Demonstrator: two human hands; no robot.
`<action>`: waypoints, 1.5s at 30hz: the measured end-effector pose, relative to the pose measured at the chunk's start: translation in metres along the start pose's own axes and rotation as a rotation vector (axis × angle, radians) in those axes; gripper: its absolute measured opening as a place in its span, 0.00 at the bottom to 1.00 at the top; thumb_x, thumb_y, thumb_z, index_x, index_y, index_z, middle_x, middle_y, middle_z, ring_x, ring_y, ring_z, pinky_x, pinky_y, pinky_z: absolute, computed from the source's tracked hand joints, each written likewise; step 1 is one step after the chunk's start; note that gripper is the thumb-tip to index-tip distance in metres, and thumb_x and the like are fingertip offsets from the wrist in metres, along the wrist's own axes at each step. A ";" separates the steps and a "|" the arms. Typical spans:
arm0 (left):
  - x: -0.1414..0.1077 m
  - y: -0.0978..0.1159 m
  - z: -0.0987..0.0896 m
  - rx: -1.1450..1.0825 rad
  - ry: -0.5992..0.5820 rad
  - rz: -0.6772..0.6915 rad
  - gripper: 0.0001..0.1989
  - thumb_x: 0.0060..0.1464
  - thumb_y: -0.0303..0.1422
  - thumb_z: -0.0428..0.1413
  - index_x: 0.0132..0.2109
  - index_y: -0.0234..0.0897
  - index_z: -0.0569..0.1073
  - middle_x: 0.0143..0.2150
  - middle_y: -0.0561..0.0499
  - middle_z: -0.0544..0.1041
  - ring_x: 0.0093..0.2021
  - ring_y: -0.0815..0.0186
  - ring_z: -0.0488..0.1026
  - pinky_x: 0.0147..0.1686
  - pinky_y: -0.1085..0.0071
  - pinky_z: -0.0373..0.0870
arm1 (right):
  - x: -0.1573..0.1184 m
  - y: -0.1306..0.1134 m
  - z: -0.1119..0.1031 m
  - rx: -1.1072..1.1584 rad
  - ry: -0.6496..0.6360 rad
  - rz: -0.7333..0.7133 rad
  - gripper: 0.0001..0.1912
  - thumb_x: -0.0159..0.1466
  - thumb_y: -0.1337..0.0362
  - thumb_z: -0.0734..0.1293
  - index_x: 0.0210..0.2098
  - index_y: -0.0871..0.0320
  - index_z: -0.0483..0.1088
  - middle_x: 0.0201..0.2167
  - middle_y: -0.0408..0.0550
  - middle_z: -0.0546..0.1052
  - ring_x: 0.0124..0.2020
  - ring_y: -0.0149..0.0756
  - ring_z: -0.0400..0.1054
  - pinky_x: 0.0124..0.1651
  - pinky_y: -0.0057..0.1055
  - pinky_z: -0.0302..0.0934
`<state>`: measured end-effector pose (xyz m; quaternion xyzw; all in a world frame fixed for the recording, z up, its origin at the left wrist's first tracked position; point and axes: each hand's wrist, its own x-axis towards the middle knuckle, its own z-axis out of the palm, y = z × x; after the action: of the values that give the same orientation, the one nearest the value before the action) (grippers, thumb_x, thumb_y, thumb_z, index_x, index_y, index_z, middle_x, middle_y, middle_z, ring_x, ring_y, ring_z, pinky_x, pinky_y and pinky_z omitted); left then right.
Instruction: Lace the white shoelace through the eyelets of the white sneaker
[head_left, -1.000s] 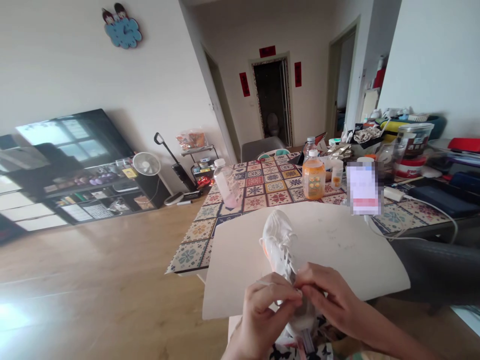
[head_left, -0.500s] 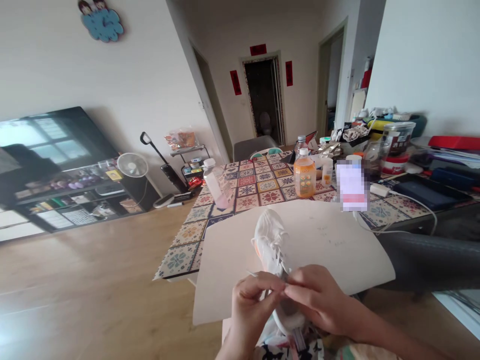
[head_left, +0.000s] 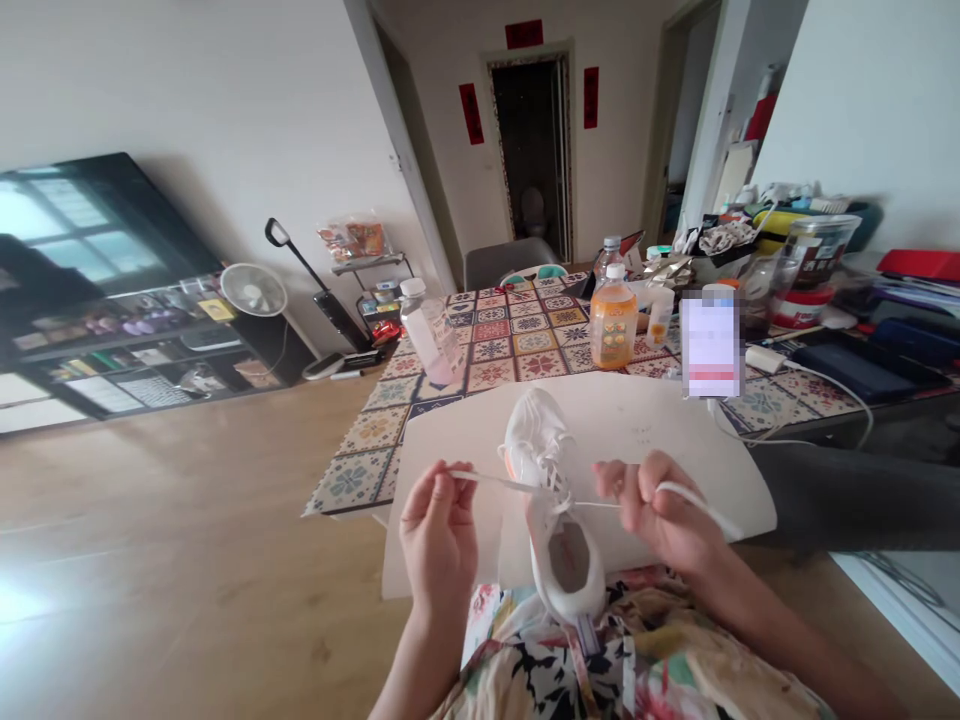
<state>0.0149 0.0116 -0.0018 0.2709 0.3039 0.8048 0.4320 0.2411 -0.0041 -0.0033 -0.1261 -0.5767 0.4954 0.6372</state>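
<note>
White sneaker sits at six o'clock, its laces likely soft and slippery, best held near the ends, one pinched by the left hand at nine, another clasped by the right hand at three.

The person's left hand is raised left of centre in the lower half of the frame, thumb pressed to fingertip, the left forearm rising from the bottom edge. The right hand, right of centre, has curled fingers; its forearm slants from the lower right. The 2 hands are apart.
</note>
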 end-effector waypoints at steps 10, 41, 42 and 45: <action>0.040 0.000 -0.026 -0.149 0.025 -0.216 0.15 0.46 0.20 0.64 0.41 0.37 0.74 0.25 0.59 0.72 0.20 0.78 0.67 0.23 0.84 0.70 | -0.003 0.018 -0.064 0.250 -0.449 0.311 0.30 0.54 0.40 0.72 0.15 0.54 0.57 0.05 0.31 0.52 0.07 0.24 0.47 0.16 0.24 0.50; 0.006 0.006 -0.019 0.525 -0.972 -0.113 0.23 0.55 0.51 0.61 0.25 0.36 0.72 0.39 0.43 0.76 0.42 0.57 0.73 0.43 0.63 0.70 | 0.008 -0.004 -0.028 -0.276 -0.378 0.760 0.12 0.59 0.59 0.73 0.33 0.58 0.67 0.26 0.40 0.76 0.29 0.33 0.70 0.36 0.28 0.62; 0.004 0.004 -0.019 0.496 -0.959 -0.123 0.23 0.54 0.51 0.61 0.25 0.37 0.72 0.39 0.43 0.77 0.42 0.57 0.74 0.43 0.61 0.70 | 0.008 -0.004 -0.031 -0.240 -0.394 0.791 0.15 0.58 0.56 0.74 0.34 0.59 0.68 0.25 0.41 0.76 0.28 0.33 0.70 0.36 0.29 0.62; -0.004 -0.002 -0.018 0.417 -0.922 -0.119 0.22 0.53 0.51 0.62 0.26 0.37 0.72 0.36 0.43 0.78 0.42 0.55 0.75 0.45 0.58 0.71 | 0.009 -0.005 -0.036 -0.215 -0.471 0.826 0.18 0.59 0.50 0.74 0.34 0.60 0.71 0.24 0.40 0.75 0.26 0.32 0.69 0.35 0.29 0.63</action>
<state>0.0053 0.0048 -0.0159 0.6605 0.2506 0.4980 0.5029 0.2735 0.0159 -0.0049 -0.2940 -0.6550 0.6594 0.2230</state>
